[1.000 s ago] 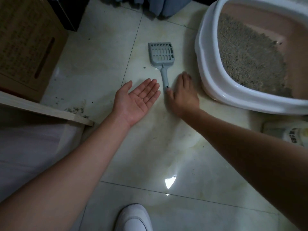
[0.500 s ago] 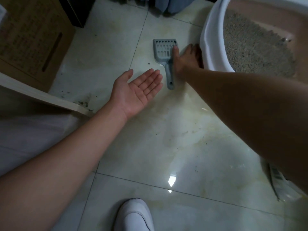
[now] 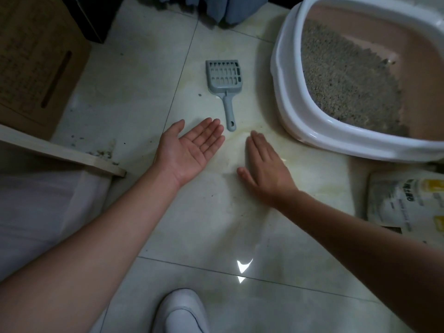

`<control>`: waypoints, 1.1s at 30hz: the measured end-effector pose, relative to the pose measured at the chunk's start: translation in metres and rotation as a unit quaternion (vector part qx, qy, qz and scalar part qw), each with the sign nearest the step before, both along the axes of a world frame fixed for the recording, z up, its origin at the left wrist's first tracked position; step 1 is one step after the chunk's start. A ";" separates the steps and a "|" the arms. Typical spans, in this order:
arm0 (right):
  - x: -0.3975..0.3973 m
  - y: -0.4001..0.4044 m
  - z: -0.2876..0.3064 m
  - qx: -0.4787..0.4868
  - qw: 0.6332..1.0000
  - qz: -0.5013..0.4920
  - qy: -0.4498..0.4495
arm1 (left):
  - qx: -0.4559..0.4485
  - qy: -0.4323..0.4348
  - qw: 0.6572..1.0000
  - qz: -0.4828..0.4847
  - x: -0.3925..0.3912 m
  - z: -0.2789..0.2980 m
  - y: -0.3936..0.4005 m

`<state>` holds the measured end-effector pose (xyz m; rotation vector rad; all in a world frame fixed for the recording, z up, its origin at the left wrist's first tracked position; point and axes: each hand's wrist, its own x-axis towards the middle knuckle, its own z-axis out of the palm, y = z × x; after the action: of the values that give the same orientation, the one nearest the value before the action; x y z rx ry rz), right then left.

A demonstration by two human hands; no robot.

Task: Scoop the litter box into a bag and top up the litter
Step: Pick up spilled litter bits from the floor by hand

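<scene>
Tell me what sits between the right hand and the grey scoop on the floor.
Nothing visible. The right hand lies flat, palm down, with bare tile between its fingertips and the scoop handle. The left hand, palm up, sits left of that path.

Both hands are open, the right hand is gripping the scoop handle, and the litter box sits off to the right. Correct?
Not quite. In the head view the right hand lies flat and holds nothing; the scoop lies untouched on the floor. The left hand is open and the litter box is at the right.
</scene>
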<state>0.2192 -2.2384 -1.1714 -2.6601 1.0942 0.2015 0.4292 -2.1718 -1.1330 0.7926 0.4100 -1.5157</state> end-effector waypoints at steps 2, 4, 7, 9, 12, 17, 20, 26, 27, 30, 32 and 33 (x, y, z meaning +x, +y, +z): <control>-0.007 0.003 0.004 0.010 1.000 0.012 -0.012 | 0.002 0.000 1.000 0.004 -0.001 0.001 -0.001; -0.006 -0.005 0.008 0.005 0.999 0.020 -0.037 | 0.003 -0.002 1.000 0.006 -0.002 0.002 -0.002; 0.016 -0.035 0.009 -0.007 0.998 -0.031 -0.056 | 0.003 -0.004 1.000 -0.001 -0.004 0.002 -0.001; 0.041 -0.060 0.006 0.015 0.993 -0.098 -0.059 | 0.003 -0.006 1.000 -0.006 -0.005 0.002 0.000; 0.078 -0.092 0.000 0.052 0.979 -0.188 -0.059 | 0.006 -0.008 1.000 -0.010 -0.004 0.002 0.002; 0.103 -0.109 -0.007 0.073 0.953 -0.289 -0.059 | 0.014 -0.009 1.000 -0.007 -0.002 0.002 0.005; 0.092 -0.094 -0.002 0.049 0.963 -0.256 -0.063 | 0.014 -0.003 1.000 0.002 -0.002 0.003 0.007; 0.035 -0.047 0.002 0.022 0.991 -0.122 -0.049 | 0.006 -0.004 1.000 0.004 -0.002 0.005 0.004; 0.026 -0.039 0.002 0.023 0.993 -0.102 -0.047 | 0.006 -0.003 1.000 0.005 -0.003 0.005 0.005; 0.003 -0.010 0.000 0.013 0.998 -0.045 -0.040 | 0.008 0.000 1.000 0.004 -0.005 0.004 0.008; -0.007 0.006 0.000 0.014 0.999 0.004 -0.032 | 0.010 0.005 1.000 0.006 -0.008 0.003 0.008; -0.011 0.010 0.000 0.016 0.999 0.029 -0.029 | 0.011 0.005 1.000 0.007 -0.009 0.003 0.008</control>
<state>0.2080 -2.2283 -1.1716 -2.6536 0.9878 0.1508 0.4205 -2.1643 -1.1301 0.7969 0.4395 -1.5055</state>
